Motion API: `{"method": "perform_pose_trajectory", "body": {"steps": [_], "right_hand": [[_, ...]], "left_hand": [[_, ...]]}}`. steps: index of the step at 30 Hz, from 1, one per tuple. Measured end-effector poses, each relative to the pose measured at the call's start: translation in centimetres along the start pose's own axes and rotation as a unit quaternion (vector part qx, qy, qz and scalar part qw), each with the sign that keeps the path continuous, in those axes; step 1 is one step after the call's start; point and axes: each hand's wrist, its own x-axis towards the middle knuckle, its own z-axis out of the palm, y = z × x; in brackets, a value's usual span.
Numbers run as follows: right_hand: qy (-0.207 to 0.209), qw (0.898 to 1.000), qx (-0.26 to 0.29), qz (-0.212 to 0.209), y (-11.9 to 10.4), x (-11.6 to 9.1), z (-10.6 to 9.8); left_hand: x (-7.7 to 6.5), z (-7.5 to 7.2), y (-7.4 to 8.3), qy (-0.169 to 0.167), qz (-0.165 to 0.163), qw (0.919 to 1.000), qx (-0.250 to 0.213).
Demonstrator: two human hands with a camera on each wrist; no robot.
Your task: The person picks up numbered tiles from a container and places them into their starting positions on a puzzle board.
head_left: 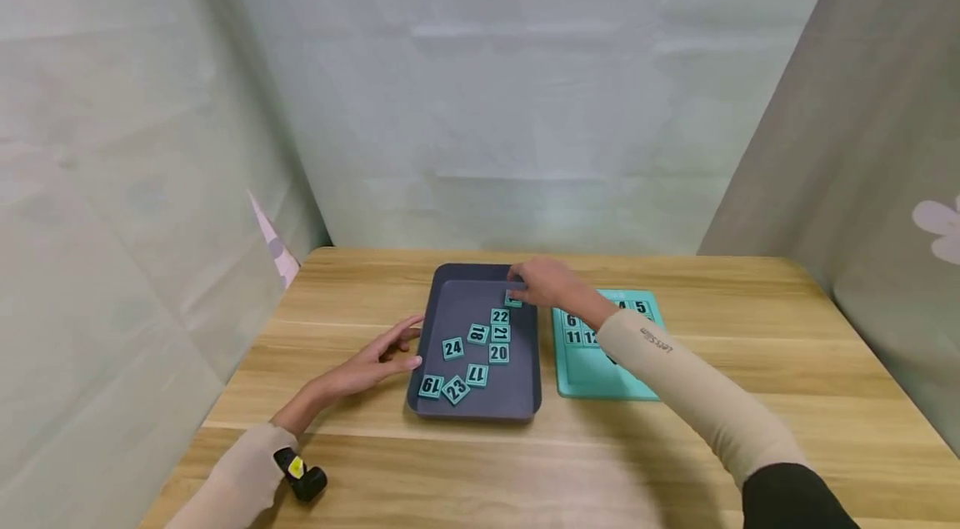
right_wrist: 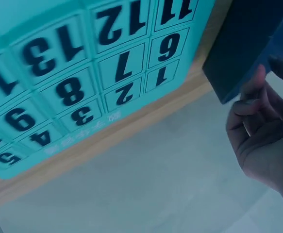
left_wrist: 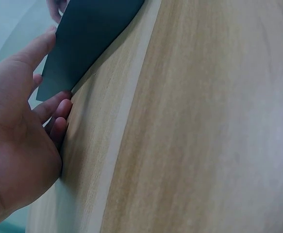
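Tile (head_left: 513, 301) at right grip (head_left: 551, 283), inside dark tray (head_left: 504, 396), far right corner

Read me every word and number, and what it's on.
Loose tiles in dark tray:
"17"
"18"
"19"
"20"
"21"
"22"
"23"
"24"
Teal board:
"1"
"2"
"3"
"4"
"5"
"6"
"7"
"8"
"9"
"11"
"12"
"13"
Cut off or covered: other board numbers.
Too blurred: board's pale edge text, right sleeve lettering.
Partly covered: tile by right hand.
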Motion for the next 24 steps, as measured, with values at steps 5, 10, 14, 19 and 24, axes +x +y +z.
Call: {"method": "perform_pose_trajectory", "body": {"steps": [5,10,14,19,24], "right_hand": [[-0.056,0.996,-0.056,0.028,-0.3,1.3,0.4],[-0.077,0.993,-0.084,0.042,-1.0,1.6,0.3],[-0.086,0.992,-0.085,0.041,-1.3,1.4,0.2],[-0.074,0.996,-0.036,0.04,-1.3,0.8,-0.1],[-0.059,0.998,-0.008,0.014,-1.4,-0.6,-1.4]], "left_hand": [[0.0,0.2,0.2,-0.006,-0.004,1.0,-0.005],[-0.1,0.2,0.4,-0.003,-0.007,1.0,-0.004],[-0.2,0.2,0.4,-0.004,-0.012,0.9999,-0.004],[0.0,0.1,0.4,-0.005,-0.012,0.9999,-0.003],[0.3,0.0,0.4,-0.009,-0.006,0.9999,-0.005]]}}
